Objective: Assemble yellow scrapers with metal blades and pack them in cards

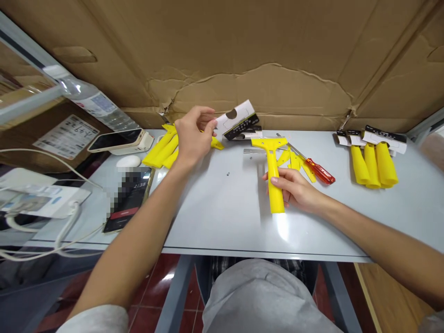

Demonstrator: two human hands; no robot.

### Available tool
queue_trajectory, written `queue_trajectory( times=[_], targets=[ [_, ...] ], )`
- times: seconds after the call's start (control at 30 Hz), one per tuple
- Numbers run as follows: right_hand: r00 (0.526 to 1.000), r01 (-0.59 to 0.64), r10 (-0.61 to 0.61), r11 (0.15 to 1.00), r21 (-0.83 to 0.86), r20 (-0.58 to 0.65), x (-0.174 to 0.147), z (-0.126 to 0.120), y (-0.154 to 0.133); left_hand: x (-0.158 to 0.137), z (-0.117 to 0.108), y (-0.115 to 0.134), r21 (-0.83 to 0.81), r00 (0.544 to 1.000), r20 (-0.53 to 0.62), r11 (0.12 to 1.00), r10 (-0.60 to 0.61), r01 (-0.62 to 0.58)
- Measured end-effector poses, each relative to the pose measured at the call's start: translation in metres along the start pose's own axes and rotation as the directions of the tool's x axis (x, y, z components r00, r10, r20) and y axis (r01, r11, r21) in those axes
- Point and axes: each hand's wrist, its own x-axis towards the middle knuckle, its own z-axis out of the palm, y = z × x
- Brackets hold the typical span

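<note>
My left hand (194,134) pinches the end of a black-and-white cardboard sleeve (239,118) with a half-round cutout, raised above the back of the table. In my right hand (298,188) is a yellow scraper (276,194), gripped by its handle with the wide head pointing away from me. Behind it lie a thin metal blade (254,151), several small yellow plates (295,162) and a screwdriver (321,170) with a red handle. A tiny metal part (228,174) rests on the tabletop between my hands. More yellow scrapers (161,150) lie partly behind my left hand.
On the right, three yellow scrapers (370,166) lie with cardboard sleeves (385,141) over their heads. A phone (130,199), a white mouse (128,161), cables and a water bottle (93,101) crowd the left side. A cardboard wall (249,55) closes off the table's back.
</note>
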Motion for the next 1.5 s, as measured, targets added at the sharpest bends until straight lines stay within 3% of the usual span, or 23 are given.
queue_trajectory(
  times=[0.07,0.17,0.27,0.37,0.43,0.5,0.63,0.73,0.9,0.97,1.07,1.17,1.37,1.5],
  targets=[
    [0.999,0.018,-0.019,1.0,-0.011,-0.049,-0.001,-0.001,0.0,-0.003,0.002,0.01,-0.146,0.996,-0.01,0.985,-0.091,0.088],
    [0.979,0.118,-0.13,0.99,-0.083,-0.159,-0.001,-0.006,-0.004,-0.014,0.009,0.032,-0.371,0.945,0.138,0.869,-0.298,0.328],
    [0.921,0.263,-0.302,0.948,-0.179,-0.246,-0.002,-0.012,-0.014,-0.036,0.021,0.054,-0.483,0.808,0.344,0.648,-0.477,0.588],
    [0.881,0.318,-0.354,0.934,-0.161,-0.315,-0.001,-0.017,-0.025,-0.062,0.036,0.068,-0.468,0.659,0.508,0.465,-0.554,0.751],
    [0.866,0.314,-0.337,0.942,-0.121,-0.369,0.001,-0.02,-0.03,-0.076,0.045,0.071,-0.433,0.588,0.564,0.398,-0.581,0.809],
    [0.854,0.311,-0.317,0.947,-0.084,-0.412,0.004,-0.023,-0.032,-0.086,0.05,0.072,-0.403,0.555,0.61,0.381,-0.566,0.832],
    [0.867,0.296,-0.279,0.955,-0.025,-0.413,0.007,-0.027,-0.03,-0.094,0.051,0.07,-0.381,0.555,0.688,0.418,-0.467,0.824],
    [0.871,0.292,-0.274,0.956,-0.018,-0.408,0.007,-0.028,-0.03,-0.092,0.046,0.068,-0.368,0.586,0.699,0.497,-0.409,0.786],
    [0.894,0.222,-0.219,0.974,-0.039,-0.39,0.001,-0.025,-0.032,-0.068,0.034,0.063,-0.421,0.788,0.567,0.738,-0.24,0.528],
    [0.906,0.164,-0.17,0.985,-0.048,-0.388,-0.001,-0.022,-0.034,-0.058,0.028,0.061,-0.431,0.823,0.54,0.781,-0.177,0.451],
    [0.914,0.119,-0.14,0.99,-0.078,-0.381,-0.004,-0.019,-0.035,-0.05,0.022,0.057,-0.396,0.786,0.603,0.803,-0.139,0.446],
    [0.921,0.134,-0.16,0.986,-0.096,-0.354,-0.005,-0.019,-0.035,-0.049,0.022,0.053,-0.336,0.745,0.636,0.798,-0.2,0.501],
    [0.91,0.146,-0.182,0.982,-0.124,-0.373,-0.006,-0.019,-0.035,-0.047,0.023,0.048,-0.315,0.757,0.618,0.817,-0.21,0.484],
    [0.909,0.175,-0.2,0.979,-0.101,-0.364,-0.006,-0.017,-0.035,-0.046,0.017,0.052,-0.267,0.68,0.713,0.828,-0.174,0.492]
  ],
)
